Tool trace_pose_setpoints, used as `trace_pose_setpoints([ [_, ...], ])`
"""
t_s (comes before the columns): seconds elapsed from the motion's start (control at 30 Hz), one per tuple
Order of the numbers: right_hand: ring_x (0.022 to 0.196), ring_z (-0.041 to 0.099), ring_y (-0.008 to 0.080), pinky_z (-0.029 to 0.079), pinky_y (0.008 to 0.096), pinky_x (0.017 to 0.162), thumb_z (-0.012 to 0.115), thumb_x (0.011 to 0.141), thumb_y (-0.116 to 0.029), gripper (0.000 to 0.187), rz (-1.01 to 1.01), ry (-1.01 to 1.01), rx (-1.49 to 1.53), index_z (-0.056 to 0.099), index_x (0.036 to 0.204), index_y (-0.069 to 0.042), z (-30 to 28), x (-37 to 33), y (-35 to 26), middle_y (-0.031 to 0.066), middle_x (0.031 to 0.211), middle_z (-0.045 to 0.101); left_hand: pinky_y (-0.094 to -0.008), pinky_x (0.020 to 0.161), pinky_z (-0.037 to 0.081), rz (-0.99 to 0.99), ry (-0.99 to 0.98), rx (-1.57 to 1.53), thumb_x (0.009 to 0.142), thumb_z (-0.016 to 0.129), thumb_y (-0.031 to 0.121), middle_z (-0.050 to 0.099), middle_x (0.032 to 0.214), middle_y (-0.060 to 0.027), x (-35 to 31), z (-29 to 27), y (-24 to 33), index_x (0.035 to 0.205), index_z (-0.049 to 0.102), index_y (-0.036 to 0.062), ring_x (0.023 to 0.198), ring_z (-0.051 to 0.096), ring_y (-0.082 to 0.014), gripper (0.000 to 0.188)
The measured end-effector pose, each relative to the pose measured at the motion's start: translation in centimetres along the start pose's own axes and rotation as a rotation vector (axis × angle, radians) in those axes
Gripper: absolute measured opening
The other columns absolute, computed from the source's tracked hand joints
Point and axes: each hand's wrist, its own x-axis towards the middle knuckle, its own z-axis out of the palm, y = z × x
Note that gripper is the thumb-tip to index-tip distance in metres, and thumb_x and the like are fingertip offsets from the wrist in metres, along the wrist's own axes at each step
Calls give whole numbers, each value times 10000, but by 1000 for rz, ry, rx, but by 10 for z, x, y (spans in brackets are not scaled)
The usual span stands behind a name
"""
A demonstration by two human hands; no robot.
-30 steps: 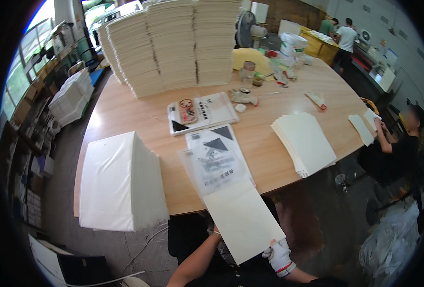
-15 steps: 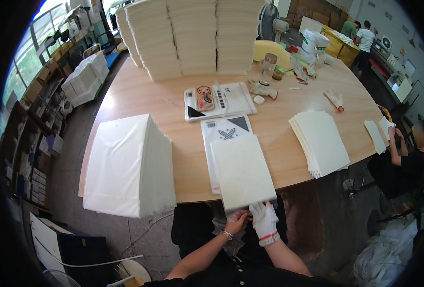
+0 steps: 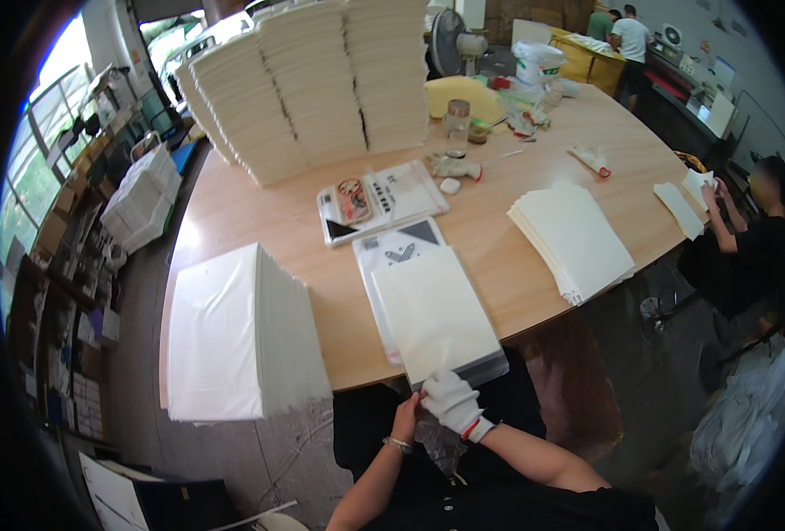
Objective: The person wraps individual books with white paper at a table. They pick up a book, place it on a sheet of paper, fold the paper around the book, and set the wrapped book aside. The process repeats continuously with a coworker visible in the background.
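A cream paper pack (image 3: 436, 305) lies at the near table edge, with clear plastic bag film (image 3: 490, 367) sticking out past its near end. It partly covers a white printed packet (image 3: 374, 274). My bare left hand (image 3: 406, 418), a bracelet at its wrist, is closed in a pinch at the pack's near left corner. Beside and touching it, my right hand (image 3: 452, 404) wears a white knit glove with a red cuff band. Its fingers curl over the bag's near edge. Loose clear film hangs below both hands. The fingertips are partly hidden.
To the left stands a tall white paper stack (image 3: 215, 336); fanned cream sheets (image 3: 574, 243) lie right. A huge paper stack (image 3: 313, 88) rises behind. Further back are a phone (image 3: 353, 201), a jar (image 3: 458, 128) and gloves (image 3: 591, 161). A seated person (image 3: 751, 239) handles paper at right.
My right hand has moved left along the pack's near edge, up against my left hand. The whole view has turned somewhat.
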Motion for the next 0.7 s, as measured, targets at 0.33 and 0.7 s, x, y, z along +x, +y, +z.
trace_pose_setpoints([
  [0.33, 632, 514, 182, 446, 304, 620, 446, 831, -200, 183, 614, 330, 285, 517, 725, -68, -122, -53, 145, 86, 679, 530, -325, 649, 485, 164, 123, 14, 846, 444, 217, 581, 831, -90, 0, 2, 9, 785, 567, -21, 728, 578, -212, 275],
  [0.7, 788, 543, 292, 449, 367, 636, 541, 751, -159, 184, 21, 126, 40, 569, 922, -98, -78, -47, 134, 102, 910, 565, -343, 783, 411, 1274, 296, 1543, 683, 578, 9, 493, 1013, -144, -26, 20, 72, 979, 565, 66, 926, 493, -276, 302],
])
